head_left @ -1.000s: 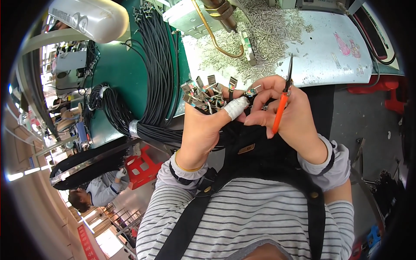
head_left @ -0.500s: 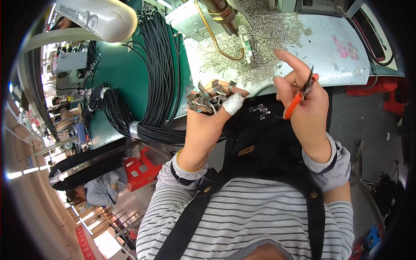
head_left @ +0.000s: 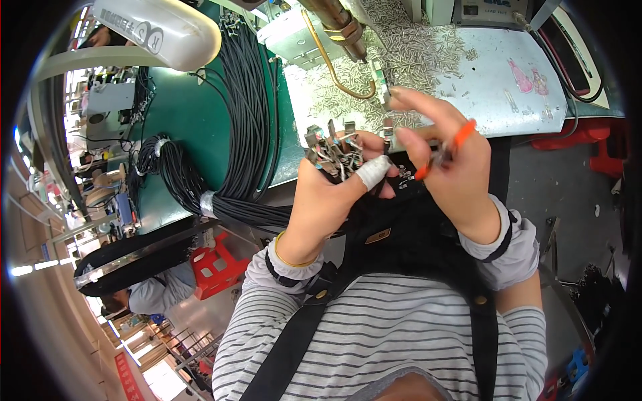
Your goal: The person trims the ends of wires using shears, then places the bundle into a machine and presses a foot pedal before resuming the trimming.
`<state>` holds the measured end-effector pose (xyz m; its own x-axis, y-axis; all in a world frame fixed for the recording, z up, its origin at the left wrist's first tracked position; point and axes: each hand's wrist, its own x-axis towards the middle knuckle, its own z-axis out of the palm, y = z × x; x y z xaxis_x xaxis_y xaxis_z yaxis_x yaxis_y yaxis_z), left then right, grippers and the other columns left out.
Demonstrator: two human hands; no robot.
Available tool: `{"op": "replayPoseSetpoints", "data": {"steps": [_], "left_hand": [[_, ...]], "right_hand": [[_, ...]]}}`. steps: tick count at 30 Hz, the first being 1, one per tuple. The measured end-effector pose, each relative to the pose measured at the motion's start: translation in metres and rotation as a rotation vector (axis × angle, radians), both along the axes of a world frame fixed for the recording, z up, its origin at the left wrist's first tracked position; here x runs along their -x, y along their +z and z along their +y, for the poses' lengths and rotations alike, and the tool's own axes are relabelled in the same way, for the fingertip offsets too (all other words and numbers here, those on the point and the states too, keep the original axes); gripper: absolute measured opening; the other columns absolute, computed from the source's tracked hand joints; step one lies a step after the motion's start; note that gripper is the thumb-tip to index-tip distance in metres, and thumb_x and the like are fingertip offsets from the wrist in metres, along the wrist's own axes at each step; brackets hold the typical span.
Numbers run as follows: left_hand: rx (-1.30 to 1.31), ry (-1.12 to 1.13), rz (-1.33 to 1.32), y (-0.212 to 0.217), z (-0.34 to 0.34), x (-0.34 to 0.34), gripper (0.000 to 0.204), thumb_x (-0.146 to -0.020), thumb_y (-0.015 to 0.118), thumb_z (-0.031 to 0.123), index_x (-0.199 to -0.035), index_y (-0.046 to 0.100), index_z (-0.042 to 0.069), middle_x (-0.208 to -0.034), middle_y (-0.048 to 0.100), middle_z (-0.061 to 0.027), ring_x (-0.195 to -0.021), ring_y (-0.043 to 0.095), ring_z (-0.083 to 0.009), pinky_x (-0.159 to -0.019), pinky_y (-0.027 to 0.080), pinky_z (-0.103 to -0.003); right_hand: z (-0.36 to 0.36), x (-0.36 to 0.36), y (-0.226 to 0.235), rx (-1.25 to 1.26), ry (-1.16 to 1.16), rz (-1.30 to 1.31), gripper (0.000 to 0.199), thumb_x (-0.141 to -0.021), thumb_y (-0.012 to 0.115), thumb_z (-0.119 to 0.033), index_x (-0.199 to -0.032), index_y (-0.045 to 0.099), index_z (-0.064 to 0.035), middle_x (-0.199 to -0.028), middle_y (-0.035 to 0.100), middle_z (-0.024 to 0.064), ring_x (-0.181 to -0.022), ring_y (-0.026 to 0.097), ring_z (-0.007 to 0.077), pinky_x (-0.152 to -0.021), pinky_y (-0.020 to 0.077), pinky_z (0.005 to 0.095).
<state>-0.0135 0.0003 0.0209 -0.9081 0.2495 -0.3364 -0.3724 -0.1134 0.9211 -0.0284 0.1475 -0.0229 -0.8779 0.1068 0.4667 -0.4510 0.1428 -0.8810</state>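
My left hand (head_left: 315, 208), its thumb wrapped in white tape, is closed around a bunch of cable ends (head_left: 336, 152) tipped with metal connector pieces and thin coloured wires. One cable end (head_left: 387, 132) stands upright by the taped thumb. My right hand (head_left: 463, 184) is beside it, index finger stretched toward the press fixture (head_left: 382, 85) and thumb near that upright end. Held in the right palm is an orange-handled hand tool (head_left: 464, 132); its tip is blurred. Whether the right fingertips touch the cable end, I cannot tell.
A press head (head_left: 344, 30) with a bent copper tube (head_left: 328, 70) stands over a pile of small metal pins (head_left: 428, 50) on a pale board (head_left: 491, 80). Bundled black cables (head_left: 244, 93) lie on the green table (head_left: 177, 100) at left. A white lamp (head_left: 160, 30) hangs upper left.
My right hand has moved left, toward the left hand, and the orange-handled tool has turned in its palm. My left hand has shifted slightly right, with one cable end now upright near its thumb.
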Motion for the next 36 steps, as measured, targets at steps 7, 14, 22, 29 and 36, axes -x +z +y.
{"op": "replayPoseSetpoints", "data": {"steps": [7,14,22,29,36], "left_hand": [[-0.221,-0.053,-0.119,-0.001,-0.009,0.005,0.024,-0.075,0.055,-0.005,-0.098,0.051,-0.002,-0.073,0.057,-0.0082,-0.056,0.054,-0.0128,-0.047,0.041,-0.022],[-0.014,0.031,-0.025,0.000,-0.005,0.000,0.018,-0.071,0.058,-0.005,-0.089,0.055,-0.001,-0.072,0.057,-0.0054,-0.061,0.053,-0.0101,-0.052,0.041,-0.021],[0.346,0.001,0.312,-0.010,0.004,-0.004,0.019,-0.068,0.063,-0.006,-0.086,0.056,-0.001,-0.073,0.057,-0.0011,-0.067,0.053,-0.0063,-0.062,0.043,-0.020],[0.549,-0.046,0.866,-0.022,0.000,-0.006,0.021,-0.067,0.064,-0.006,-0.086,0.057,0.000,-0.080,0.059,-0.0023,-0.070,0.053,-0.0073,-0.063,0.044,-0.021],[0.409,0.081,0.609,-0.012,0.007,-0.007,0.018,-0.071,0.063,-0.005,-0.087,0.057,-0.001,-0.078,0.059,-0.0028,-0.069,0.054,-0.0075,-0.063,0.045,-0.021]], "right_hand": [[0.016,-0.018,0.006,-0.639,-0.050,0.404,0.025,-0.068,0.063,0.002,-0.092,0.060,-0.0028,-0.088,0.064,0.0106,-0.056,0.059,0.0142,-0.042,0.0387,0.0190],[0.010,-0.017,-0.009,-0.312,-0.010,0.289,0.022,-0.066,0.063,0.004,-0.086,0.058,-0.0038,-0.086,0.064,0.0080,-0.059,0.060,0.0186,-0.050,0.0452,0.0239],[0.005,-0.025,-0.001,-0.390,0.055,0.031,0.013,-0.075,0.057,0.003,-0.087,0.050,0.0003,-0.087,0.061,0.0096,-0.067,0.059,0.0137,-0.055,0.0452,0.0232],[0.005,-0.030,0.007,0.319,0.363,-0.617,0.010,-0.088,0.045,-0.009,-0.091,0.047,0.0011,-0.087,0.055,0.0030,-0.075,0.052,0.0065,-0.066,0.0463,0.0234],[0.001,-0.028,0.013,0.631,0.404,-0.636,0.009,-0.086,0.047,-0.007,-0.089,0.048,0.0014,-0.080,0.053,0.0029,-0.070,0.054,0.0088,-0.062,0.0486,0.0241]]}}
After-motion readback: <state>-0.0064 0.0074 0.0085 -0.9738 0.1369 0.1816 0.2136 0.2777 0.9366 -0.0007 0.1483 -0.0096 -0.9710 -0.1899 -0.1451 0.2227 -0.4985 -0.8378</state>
